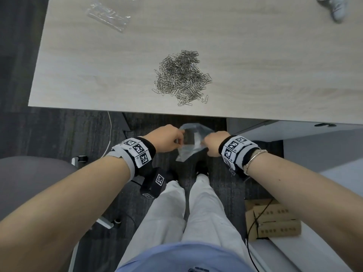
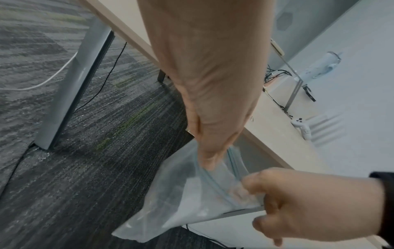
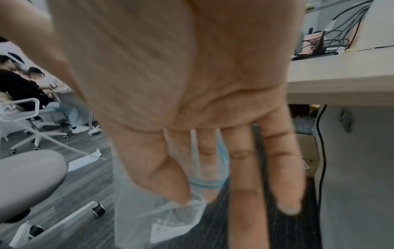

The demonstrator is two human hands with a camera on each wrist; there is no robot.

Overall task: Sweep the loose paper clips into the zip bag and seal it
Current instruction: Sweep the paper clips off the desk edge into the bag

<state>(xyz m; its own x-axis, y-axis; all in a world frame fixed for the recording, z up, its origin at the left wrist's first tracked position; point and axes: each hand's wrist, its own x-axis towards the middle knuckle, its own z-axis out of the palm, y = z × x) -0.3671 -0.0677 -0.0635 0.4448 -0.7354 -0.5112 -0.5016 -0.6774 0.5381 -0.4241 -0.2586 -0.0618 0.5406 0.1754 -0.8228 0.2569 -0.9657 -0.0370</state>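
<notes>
A heap of silver paper clips (image 1: 181,78) lies on the pale wood table (image 1: 98,71), near its front edge. Below that edge, over the carpet, I hold a clear zip bag (image 1: 189,143) between both hands. My left hand (image 1: 172,139) pinches one side of its blue zip rim (image 2: 213,178) with thumb and finger. My right hand (image 1: 211,143) pinches the other side; in the right wrist view the zip strip (image 3: 205,182) runs between thumb and forefinger, the other fingers stretched out. The bag (image 2: 187,198) hangs down, empty, its mouth partly spread.
A second crumpled clear bag (image 1: 109,15) lies at the table's far left. A grey chair (image 1: 29,173) stands at my left, cardboard boxes (image 1: 273,220) on the floor at my right. A table leg (image 2: 72,87) and cables run under the table.
</notes>
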